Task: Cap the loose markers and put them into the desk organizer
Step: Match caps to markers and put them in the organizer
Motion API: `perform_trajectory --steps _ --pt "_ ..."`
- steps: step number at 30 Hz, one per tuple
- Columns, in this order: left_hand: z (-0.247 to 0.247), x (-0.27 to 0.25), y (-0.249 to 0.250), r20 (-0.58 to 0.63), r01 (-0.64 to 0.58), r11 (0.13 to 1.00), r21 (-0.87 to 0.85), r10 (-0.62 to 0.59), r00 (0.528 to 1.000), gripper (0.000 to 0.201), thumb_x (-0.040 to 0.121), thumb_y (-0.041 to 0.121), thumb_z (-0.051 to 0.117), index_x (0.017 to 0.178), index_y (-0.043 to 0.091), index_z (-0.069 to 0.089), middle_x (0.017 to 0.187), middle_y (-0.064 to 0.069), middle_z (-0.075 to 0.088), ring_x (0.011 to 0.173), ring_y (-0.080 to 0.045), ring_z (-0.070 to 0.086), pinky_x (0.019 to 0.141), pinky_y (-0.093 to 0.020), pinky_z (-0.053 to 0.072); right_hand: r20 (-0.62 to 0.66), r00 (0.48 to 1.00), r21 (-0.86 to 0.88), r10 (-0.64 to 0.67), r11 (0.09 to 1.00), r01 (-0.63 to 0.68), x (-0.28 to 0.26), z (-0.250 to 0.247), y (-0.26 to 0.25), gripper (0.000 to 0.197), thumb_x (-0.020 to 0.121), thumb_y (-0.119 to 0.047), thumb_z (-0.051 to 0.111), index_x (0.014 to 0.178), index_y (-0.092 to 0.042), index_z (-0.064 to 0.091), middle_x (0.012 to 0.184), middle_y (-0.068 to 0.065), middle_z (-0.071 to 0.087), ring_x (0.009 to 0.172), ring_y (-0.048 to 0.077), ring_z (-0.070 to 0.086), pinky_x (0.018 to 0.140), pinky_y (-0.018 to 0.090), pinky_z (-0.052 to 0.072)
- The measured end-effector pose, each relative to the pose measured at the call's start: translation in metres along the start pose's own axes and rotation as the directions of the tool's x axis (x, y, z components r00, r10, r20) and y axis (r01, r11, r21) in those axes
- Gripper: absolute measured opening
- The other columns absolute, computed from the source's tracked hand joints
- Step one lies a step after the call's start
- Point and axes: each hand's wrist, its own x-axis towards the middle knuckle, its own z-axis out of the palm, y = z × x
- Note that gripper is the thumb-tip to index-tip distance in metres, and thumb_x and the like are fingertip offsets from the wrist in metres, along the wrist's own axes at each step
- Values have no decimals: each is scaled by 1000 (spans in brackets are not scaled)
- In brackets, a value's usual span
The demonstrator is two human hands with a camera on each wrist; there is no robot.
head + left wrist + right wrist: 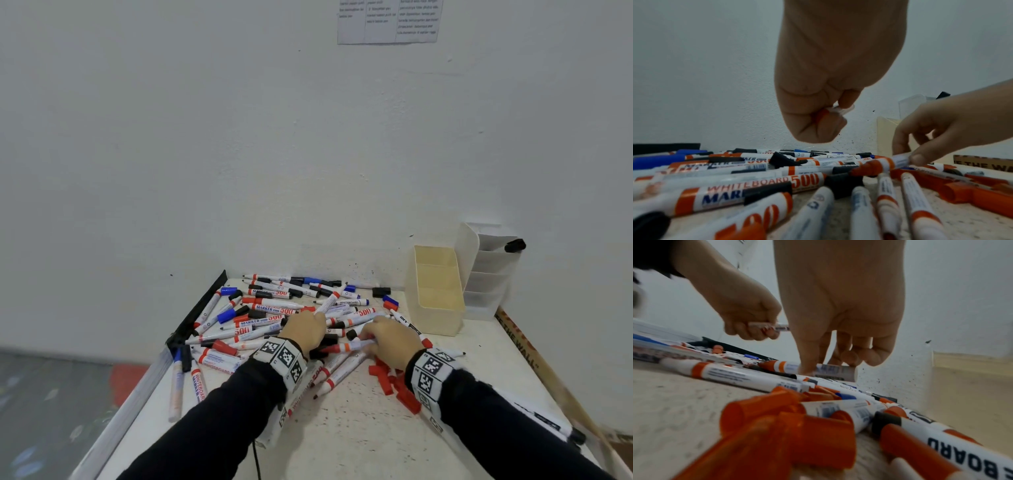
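Many loose whiteboard markers [274, 311] and caps lie heaped on the white table. My left hand [303, 329] is curled round a white marker [328, 301] whose end sticks out up and to the right; in the left wrist view the fist [818, 123] hides most of that marker [835, 110]. My right hand [370, 337] pinches a red-tipped uncapped marker [346, 347] low over the pile, thumb and fingers on its barrel [789, 367]. The cream desk organizer [436, 291] stands at the back right, its compartments empty.
A pile of loose red caps [394, 380] lies under my right wrist. A white tiered organizer [489, 270] stands behind the cream one, with a black cap [514, 245] at its top. A black strip [202, 308] edges the table's left side. The wall is close behind.
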Motion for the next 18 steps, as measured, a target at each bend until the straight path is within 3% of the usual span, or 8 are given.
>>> perform_trajectory --steps 4,6,8,10,11,13,15,18 --pt "7 -2 -2 86 6 990 -144 7 996 44 103 26 17 125 2 47 124 -21 53 114 -32 50 99 -40 40 5 997 53 78 996 -78 10 0 2 19 93 -25 53 109 -23 61 117 -2 52 104 14 52 92 26 44" --pt "14 -2 0 156 38 975 -218 -4 988 43 102 26 23 126 1 50 128 -19 53 115 -31 52 100 -40 41 2 992 62 123 991 -123 9 -6 2 10 92 -22 53 99 -24 60 110 -2 54 99 13 52 86 23 45" --pt "24 -1 4 209 90 937 -337 -18 978 41 100 25 33 121 -2 55 118 -21 60 91 -27 62 81 -36 50 48 981 15 189 982 -190 3 -15 1 9 89 -27 54 81 -25 52 92 -4 54 86 12 53 70 21 45" --pt "28 -2 9 272 149 908 -391 -41 961 34 98 24 37 102 0 60 87 -17 62 58 -17 54 56 -27 45 187 952 -92 241 969 -227 -4 -21 -2 22 84 -37 60 73 -22 49 77 -5 51 76 11 51 57 19 38" --pt "30 -2 10 301 176 907 -383 -58 952 31 98 25 37 88 5 58 76 -11 59 52 -14 49 51 -24 42 252 932 -135 259 963 -231 -8 -22 -6 27 82 -42 63 71 -21 48 74 -5 50 74 12 51 55 19 37" --pt "33 -4 13 326 198 904 -378 -70 943 30 97 26 37 74 12 50 68 -5 54 48 -14 46 44 -22 39 316 908 -208 274 954 -215 -17 -19 -12 35 77 -48 66 70 -20 46 75 -4 51 77 14 52 58 22 39" --pt "34 -6 14 322 193 897 -397 -61 945 26 97 23 38 75 12 47 69 -5 54 46 -15 45 43 -21 37 323 910 -234 261 953 -190 -23 -13 -16 36 74 -45 70 69 -18 46 76 -3 51 80 16 53 62 25 42" --pt "35 -9 14 311 169 900 -402 -39 950 17 98 21 38 85 13 45 73 -3 55 50 -13 47 43 -22 40 310 913 -186 263 959 -213 -27 -5 -18 32 76 -35 71 95 -12 57 80 -1 49 82 16 52 67 25 44"
